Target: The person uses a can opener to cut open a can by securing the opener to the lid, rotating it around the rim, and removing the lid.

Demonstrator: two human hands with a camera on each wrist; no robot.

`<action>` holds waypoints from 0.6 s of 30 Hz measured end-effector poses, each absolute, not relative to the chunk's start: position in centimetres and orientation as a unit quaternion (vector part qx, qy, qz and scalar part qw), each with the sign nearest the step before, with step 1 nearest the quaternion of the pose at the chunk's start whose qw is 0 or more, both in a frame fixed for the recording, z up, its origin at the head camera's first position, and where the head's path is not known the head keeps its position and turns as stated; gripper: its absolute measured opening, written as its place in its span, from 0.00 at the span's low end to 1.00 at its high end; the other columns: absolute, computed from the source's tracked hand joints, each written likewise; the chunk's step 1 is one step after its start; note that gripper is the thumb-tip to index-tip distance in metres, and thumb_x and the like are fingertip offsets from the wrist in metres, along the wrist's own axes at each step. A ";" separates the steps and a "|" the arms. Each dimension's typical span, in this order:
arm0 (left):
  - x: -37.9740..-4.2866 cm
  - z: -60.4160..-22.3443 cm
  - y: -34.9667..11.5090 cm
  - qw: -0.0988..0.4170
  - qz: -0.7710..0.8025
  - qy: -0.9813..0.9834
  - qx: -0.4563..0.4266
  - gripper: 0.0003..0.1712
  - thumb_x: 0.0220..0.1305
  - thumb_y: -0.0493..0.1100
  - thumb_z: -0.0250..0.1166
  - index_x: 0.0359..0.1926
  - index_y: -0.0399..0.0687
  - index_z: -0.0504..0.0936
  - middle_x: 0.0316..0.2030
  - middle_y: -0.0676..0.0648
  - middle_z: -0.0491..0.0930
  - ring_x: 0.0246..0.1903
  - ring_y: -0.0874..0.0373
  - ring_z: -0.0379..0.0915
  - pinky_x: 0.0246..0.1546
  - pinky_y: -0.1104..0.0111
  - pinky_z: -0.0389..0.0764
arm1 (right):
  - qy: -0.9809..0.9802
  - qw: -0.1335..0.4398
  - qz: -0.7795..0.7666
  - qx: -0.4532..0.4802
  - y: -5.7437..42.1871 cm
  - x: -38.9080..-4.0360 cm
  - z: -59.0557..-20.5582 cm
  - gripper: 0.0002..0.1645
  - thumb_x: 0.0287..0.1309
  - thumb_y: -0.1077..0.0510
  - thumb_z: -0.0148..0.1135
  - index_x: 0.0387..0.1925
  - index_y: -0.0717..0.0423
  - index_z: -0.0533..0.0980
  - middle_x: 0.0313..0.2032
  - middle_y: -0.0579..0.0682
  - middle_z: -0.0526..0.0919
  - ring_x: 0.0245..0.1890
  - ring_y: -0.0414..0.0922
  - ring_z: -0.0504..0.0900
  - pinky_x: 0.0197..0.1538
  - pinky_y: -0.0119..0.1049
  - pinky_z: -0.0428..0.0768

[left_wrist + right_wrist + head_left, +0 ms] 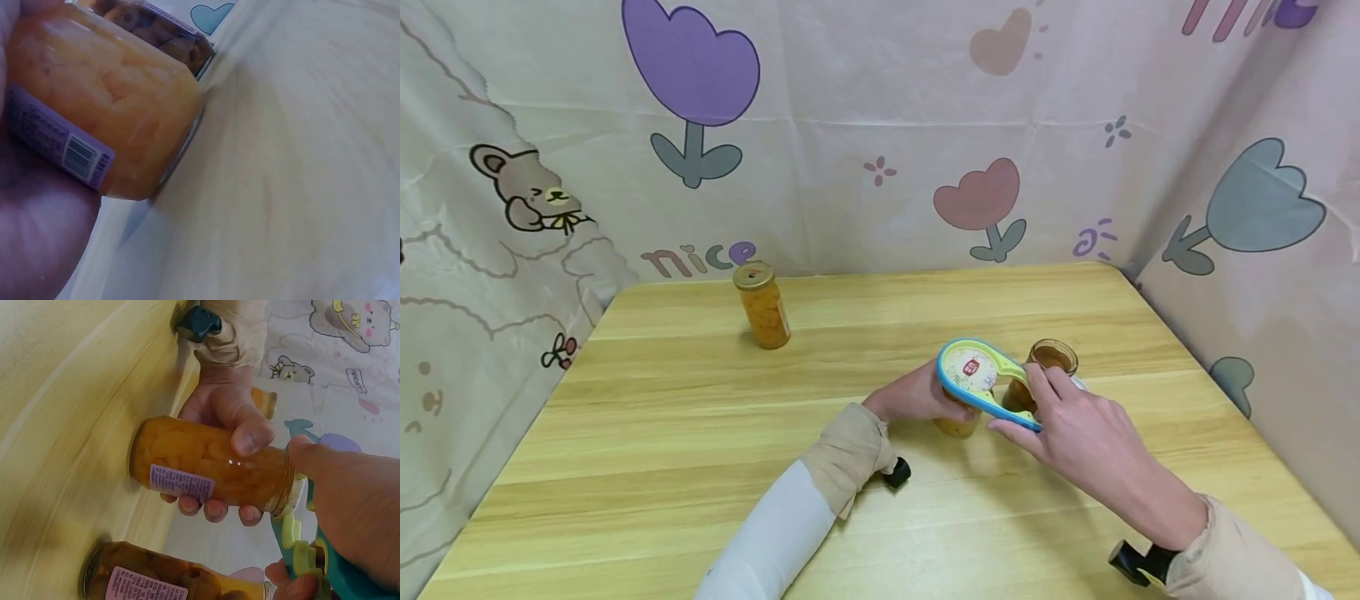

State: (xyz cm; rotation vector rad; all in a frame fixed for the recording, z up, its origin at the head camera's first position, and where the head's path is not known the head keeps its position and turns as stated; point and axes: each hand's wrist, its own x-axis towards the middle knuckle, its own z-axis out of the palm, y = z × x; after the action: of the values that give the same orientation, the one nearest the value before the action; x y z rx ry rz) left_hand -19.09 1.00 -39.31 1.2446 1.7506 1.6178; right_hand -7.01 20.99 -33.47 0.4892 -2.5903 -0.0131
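Note:
My left hand [917,396] grips an upright glass jar of orange fruit pieces [194,459], with its thumb on one side and fingers round the other. My right hand [1086,425] holds the handles of a blue and green jar opener [988,406]. The opener's loop sits around the jar's pale lid [970,368], which has a red mark in the middle. In the left wrist view the jar [112,100] shows a purple label with a barcode. My right hand hides part of the opener in the right wrist view.
Just beyond the opener stands a lidless jar of dark fruit [1054,357], partly hidden by my right hand. Another jar of orange fruit [763,310], with a gold lid, stands at the back left of the wooden table [662,433]. Patterned cloth [850,83] hangs behind the table.

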 end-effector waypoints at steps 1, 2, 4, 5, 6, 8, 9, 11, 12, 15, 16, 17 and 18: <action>-19.1 -39.3 1.0 0.225 0.584 0.633 0.455 0.41 0.50 0.27 0.69 0.64 0.37 0.62 0.56 0.38 0.71 0.54 0.62 0.67 0.62 0.66 0.65 | -0.951 0.250 -0.004 0.181 21.0 -7.0 -33.5 0.51 0.46 0.27 0.62 0.55 0.65 0.70 0.32 0.52 0.74 0.10 0.41 0.62 0.09 0.31 0.60; -19.2 -39.3 1.0 0.225 0.583 0.634 0.456 0.41 0.50 0.27 0.69 0.64 0.37 0.62 0.56 0.38 0.71 0.54 0.62 0.67 0.61 0.66 0.66 | -0.951 0.249 -0.004 0.182 21.1 -7.0 -33.5 0.51 0.46 0.27 0.62 0.55 0.65 0.70 0.32 0.51 0.73 0.10 0.41 0.62 0.09 0.32 0.61; -19.2 -39.3 1.0 0.230 0.580 0.632 0.459 0.41 0.49 0.26 0.69 0.64 0.36 0.61 0.56 0.37 0.71 0.54 0.62 0.67 0.62 0.66 0.65 | -0.950 0.251 -0.002 0.186 21.2 -7.1 -33.4 0.50 0.47 0.27 0.62 0.54 0.64 0.71 0.30 0.50 0.72 0.10 0.41 0.62 0.09 0.32 0.61; -19.2 -39.2 0.9 0.233 0.578 0.632 0.460 0.41 0.49 0.26 0.69 0.64 0.36 0.61 0.56 0.37 0.71 0.54 0.62 0.67 0.62 0.66 0.65 | -0.949 0.251 0.000 0.189 21.3 -7.1 -33.5 0.49 0.47 0.27 0.62 0.54 0.63 0.71 0.29 0.49 0.71 0.11 0.40 0.62 0.09 0.32 0.61; -19.2 -39.2 0.9 0.236 0.577 0.632 0.461 0.41 0.49 0.26 0.69 0.64 0.36 0.61 0.56 0.37 0.70 0.54 0.62 0.66 0.62 0.66 0.65 | -0.948 0.252 0.002 0.193 21.3 -7.1 -33.5 0.48 0.46 0.27 0.62 0.53 0.63 0.71 0.28 0.48 0.70 0.11 0.39 0.61 0.10 0.31 0.60; -19.3 -39.1 0.9 0.247 0.575 0.630 0.460 0.42 0.49 0.26 0.69 0.64 0.36 0.61 0.56 0.37 0.70 0.54 0.62 0.66 0.62 0.66 0.64 | -0.946 0.253 0.005 0.201 21.5 -7.2 -33.5 0.47 0.46 0.28 0.64 0.53 0.61 0.72 0.27 0.46 0.68 0.11 0.37 0.61 0.10 0.29 0.59; -19.3 -39.1 0.8 0.252 0.574 0.629 0.460 0.42 0.49 0.26 0.69 0.64 0.36 0.61 0.57 0.37 0.70 0.54 0.62 0.66 0.62 0.66 0.64 | -0.945 0.255 0.008 0.206 21.6 -7.3 -33.5 0.46 0.45 0.29 0.65 0.52 0.60 0.72 0.26 0.45 0.67 0.11 0.36 0.60 0.11 0.29 0.58; -19.2 -39.0 0.8 0.260 0.571 0.628 0.460 0.42 0.49 0.26 0.69 0.64 0.35 0.61 0.57 0.36 0.70 0.54 0.62 0.66 0.62 0.66 0.63 | -0.943 0.255 0.011 0.215 21.9 -7.4 -33.5 0.44 0.44 0.29 0.66 0.51 0.59 0.72 0.26 0.43 0.65 0.12 0.34 0.59 0.11 0.27 0.57; -19.2 -38.9 0.8 0.264 0.570 0.628 0.460 0.42 0.49 0.26 0.69 0.65 0.35 0.60 0.57 0.36 0.70 0.55 0.62 0.66 0.63 0.66 0.63 | -0.941 0.256 0.012 0.220 22.0 -7.4 -33.5 0.44 0.43 0.29 0.67 0.50 0.59 0.73 0.25 0.42 0.64 0.12 0.34 0.59 0.11 0.27 0.57; -19.2 -38.9 0.7 0.268 0.562 0.630 0.464 0.42 0.49 0.25 0.69 0.65 0.34 0.60 0.58 0.35 0.69 0.55 0.61 0.65 0.63 0.67 0.63 | -0.936 0.260 0.016 0.238 22.3 -7.6 -33.5 0.44 0.44 0.28 0.65 0.49 0.59 0.73 0.25 0.41 0.64 0.13 0.32 0.59 0.12 0.26 0.58; -19.2 -38.9 0.7 0.268 0.560 0.631 0.466 0.42 0.50 0.25 0.69 0.65 0.34 0.59 0.58 0.35 0.69 0.56 0.61 0.65 0.63 0.67 0.62 | -0.934 0.261 0.016 0.245 22.4 -7.7 -33.5 0.44 0.45 0.27 0.64 0.49 0.59 0.73 0.25 0.41 0.64 0.13 0.32 0.59 0.12 0.26 0.58; -19.2 -38.9 0.7 0.269 0.557 0.631 0.468 0.42 0.50 0.25 0.69 0.65 0.34 0.59 0.58 0.35 0.68 0.56 0.60 0.65 0.63 0.67 0.62 | -0.932 0.261 0.017 0.253 22.6 -7.8 -33.5 0.45 0.46 0.26 0.63 0.49 0.59 0.73 0.25 0.41 0.64 0.13 0.32 0.59 0.12 0.26 0.59; -19.2 -38.9 0.7 0.271 0.556 0.630 0.469 0.42 0.50 0.25 0.68 0.65 0.33 0.59 0.58 0.35 0.68 0.56 0.60 0.65 0.63 0.67 0.62 | -0.929 0.262 0.017 0.260 22.7 -7.9 -33.5 0.45 0.47 0.26 0.61 0.49 0.60 0.73 0.25 0.41 0.65 0.14 0.32 0.60 0.12 0.26 0.60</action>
State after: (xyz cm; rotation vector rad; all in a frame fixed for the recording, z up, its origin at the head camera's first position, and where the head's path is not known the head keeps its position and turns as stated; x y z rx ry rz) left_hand -19.23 0.71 -38.95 1.2642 1.6976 1.4966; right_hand -7.87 22.68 -33.46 0.7048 -2.5141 0.0468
